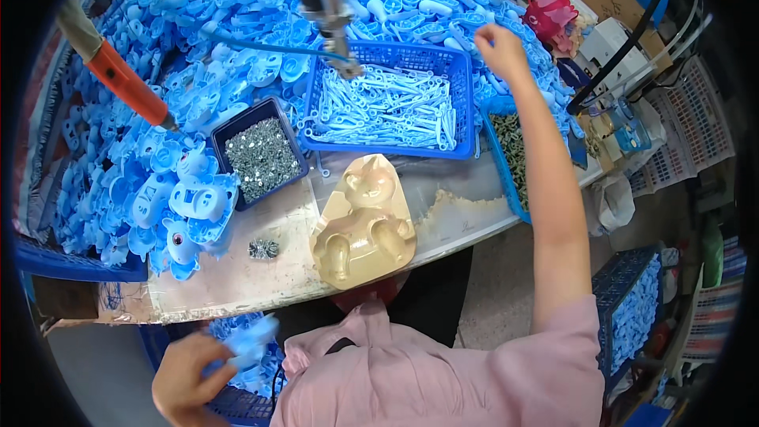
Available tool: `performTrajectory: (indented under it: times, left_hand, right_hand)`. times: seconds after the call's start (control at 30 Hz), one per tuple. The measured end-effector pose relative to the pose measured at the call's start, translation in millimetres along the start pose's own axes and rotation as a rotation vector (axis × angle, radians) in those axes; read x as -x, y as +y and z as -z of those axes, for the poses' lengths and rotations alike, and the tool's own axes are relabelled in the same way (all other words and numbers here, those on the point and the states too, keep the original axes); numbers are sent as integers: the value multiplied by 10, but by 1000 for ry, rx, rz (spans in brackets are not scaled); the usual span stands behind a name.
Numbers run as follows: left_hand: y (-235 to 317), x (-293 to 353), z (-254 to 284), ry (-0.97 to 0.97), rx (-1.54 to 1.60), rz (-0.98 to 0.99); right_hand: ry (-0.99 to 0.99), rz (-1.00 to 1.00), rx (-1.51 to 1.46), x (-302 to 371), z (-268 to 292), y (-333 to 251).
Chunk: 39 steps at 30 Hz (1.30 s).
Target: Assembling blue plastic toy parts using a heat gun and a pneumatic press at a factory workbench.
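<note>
At the lower left, my left hand (188, 375) is closed on a blue plastic part (251, 341), smeared by motion, above a crate (237, 405) of blue pieces below the table edge. My right hand (501, 51) reaches far over the heap of blue plastic shells (411, 0). Its fingers are curled together, and whatever they may hold is hidden. In front of me on the table lies a tan moulded fixture (368, 225) with hollows; no part sits in it. Behind it, a blue basket (387, 152) holds many thin light-blue looped sticks (387, 107).
A dark tray (265, 196) of small metal screws stands left of the fixture, and a blue tray (492, 150) of brownish pieces lies under my right forearm. An orange-handled screwdriver (126, 79) hangs at the left. Above the basket hangs a metal tool head (336, 24) with hoses.
</note>
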State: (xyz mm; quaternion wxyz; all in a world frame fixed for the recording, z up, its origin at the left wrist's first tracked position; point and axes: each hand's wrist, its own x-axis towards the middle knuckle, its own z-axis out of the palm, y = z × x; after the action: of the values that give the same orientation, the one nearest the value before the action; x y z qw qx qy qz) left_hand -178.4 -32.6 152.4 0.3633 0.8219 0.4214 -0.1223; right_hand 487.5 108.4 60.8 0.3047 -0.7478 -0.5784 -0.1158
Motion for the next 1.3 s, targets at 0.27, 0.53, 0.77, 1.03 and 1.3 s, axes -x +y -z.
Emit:
performTrajectory:
  times: [0.27, 0.53, 0.77, 1.03, 1.3]
  left_hand:
    - [-8, 156, -321, 353, 4, 155]
    - [647, -1212, -372, 459, -25, -492]
    - [944, -2149, -783, 455, 39, -502]
    - [787, -1992, -864, 599, 54, -682]
    - [739, -2008, -900, 643, 38, -663]
  right_hand:
    - [92, -38, 241, 145, -355, 93]
    - [-696, -128, -801, 957, 265, -1230]
    - [-1195, -99, -877, 1575, 555, -1975]
    - [-9, -181, -140, 170, -104, -193]
    - [-227, -275, 355, -438, -515, -101]
